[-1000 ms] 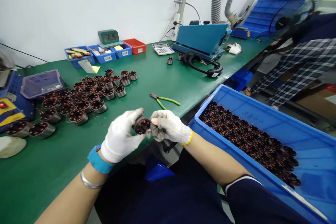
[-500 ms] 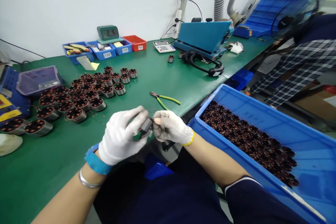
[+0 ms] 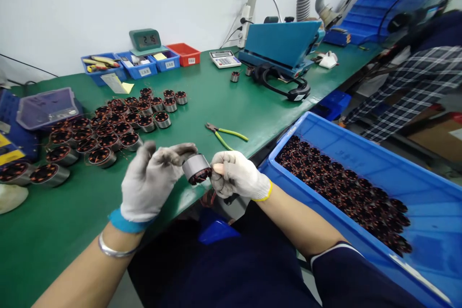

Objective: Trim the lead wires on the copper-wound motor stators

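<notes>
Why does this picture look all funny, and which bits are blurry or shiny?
Head view: the plaid trousers are smeary, while the pliers look fairly clear; head view: pale glare shines on the green table beside the silver part; head view: the big blue crate looks stretched, probably by a wide lens.

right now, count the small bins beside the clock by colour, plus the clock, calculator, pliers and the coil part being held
Blue bins: 3
Red bin: 1
Clock: 1
Calculator: 1
Pliers: 1
Held coil part: 1
Total: 8
</notes>
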A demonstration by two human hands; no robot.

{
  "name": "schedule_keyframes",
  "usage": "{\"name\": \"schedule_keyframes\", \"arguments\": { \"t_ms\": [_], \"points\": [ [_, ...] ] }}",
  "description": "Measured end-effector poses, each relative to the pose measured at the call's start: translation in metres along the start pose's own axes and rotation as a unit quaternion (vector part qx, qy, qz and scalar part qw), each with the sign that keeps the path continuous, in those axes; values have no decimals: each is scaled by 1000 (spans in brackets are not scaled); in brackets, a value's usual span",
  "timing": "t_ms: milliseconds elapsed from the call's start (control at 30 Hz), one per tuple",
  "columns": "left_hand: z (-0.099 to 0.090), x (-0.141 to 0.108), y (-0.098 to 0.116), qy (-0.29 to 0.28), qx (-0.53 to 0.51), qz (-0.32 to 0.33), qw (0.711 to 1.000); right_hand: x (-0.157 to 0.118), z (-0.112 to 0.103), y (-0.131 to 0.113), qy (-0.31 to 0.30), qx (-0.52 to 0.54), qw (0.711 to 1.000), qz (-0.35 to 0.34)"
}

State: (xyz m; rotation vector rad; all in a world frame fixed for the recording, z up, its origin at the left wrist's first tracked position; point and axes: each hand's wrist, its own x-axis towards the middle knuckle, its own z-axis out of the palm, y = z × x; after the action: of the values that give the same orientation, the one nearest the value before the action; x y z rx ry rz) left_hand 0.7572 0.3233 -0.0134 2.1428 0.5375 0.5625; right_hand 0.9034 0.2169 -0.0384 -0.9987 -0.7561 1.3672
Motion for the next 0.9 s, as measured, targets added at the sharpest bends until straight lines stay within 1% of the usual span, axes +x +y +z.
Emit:
{"name": "schedule_keyframes", "arguments": {
  "t_ms": [33,67,100,133,167,200,233,267,300,333,367,433,467,500,533,567,633,667,700,733,767,800,833,900],
  "points": [
    [1,2,-2,-43,-65,-54,995,0,1,-1,-2,-22,1000,-3],
    [3,3,-4,-98,-140,-116,978,1,2,-2,-5,-47,999,-2],
    [5,3,-6,-143,-208,-172,952,2,3,-3,-5,-71,997,2],
    [7,2,-8,-157,-248,-205,934,3,3,-3,-2,-90,996,8],
    [10,0,-9,-129,-253,-206,936,4,2,-4,4,-103,995,14],
    [12,-2,-9,-67,-222,-166,958,6,2,-4,10,-110,994,17],
    [14,-5,-9,8,-171,-102,980,7,1,-5,15,-112,993,16],
    [16,-7,-9,79,-118,-33,989,8,0,-6,20,-110,994,12],
    [17,-9,-9,122,-80,20,989,8,-1,-6,21,-107,994,7],
    [18,-10,-9,123,-64,44,989,8,-2,-7,20,-108,994,3],
    [18,-10,-9,90,-70,38,993,7,-3,-7,19,-114,993,1],
    [18,-8,-11,-7,-93,-20,995,7,-4,-6,19,-133,991,8],
    [18,-6,-13,-35,-85,-37,995,7,-5,-4,20,-135,991,17],
    [17,-5,-15,-41,-57,-35,997,8,-6,-1,24,-125,992,25],
    [17,-3,-17,-21,-13,-12,1000,8,-6,2,29,-105,994,32],
    [17,-3,-19,12,35,20,999,9,-7,6,36,-80,995,38],
    [18,-2,-22,58,104,76,990,10,-9,11,47,-51,997,45],
    [19,-2,-23,64,116,84,988,10,-10,13,50,-63,996,45],
    [20,-2,-25,64,120,76,988,9,-11,15,52,-98,993,39],
    [20,-1,-26,58,121,57,989,7,-14,16,59,-155,986,22],
    [21,0,-27,44,124,29,991,5,-16,16,74,-229,970,-11],
    [20,1,-29,24,128,-1,991,3,-19,15,97,-314,943,-58],
    [20,2,-30,4,133,-32,991,1,-22,14,119,-401,901,-114],
    [19,4,-32,-31,140,-71,987,-1,-28,12,144,-547,791,-233]
  ]
}}
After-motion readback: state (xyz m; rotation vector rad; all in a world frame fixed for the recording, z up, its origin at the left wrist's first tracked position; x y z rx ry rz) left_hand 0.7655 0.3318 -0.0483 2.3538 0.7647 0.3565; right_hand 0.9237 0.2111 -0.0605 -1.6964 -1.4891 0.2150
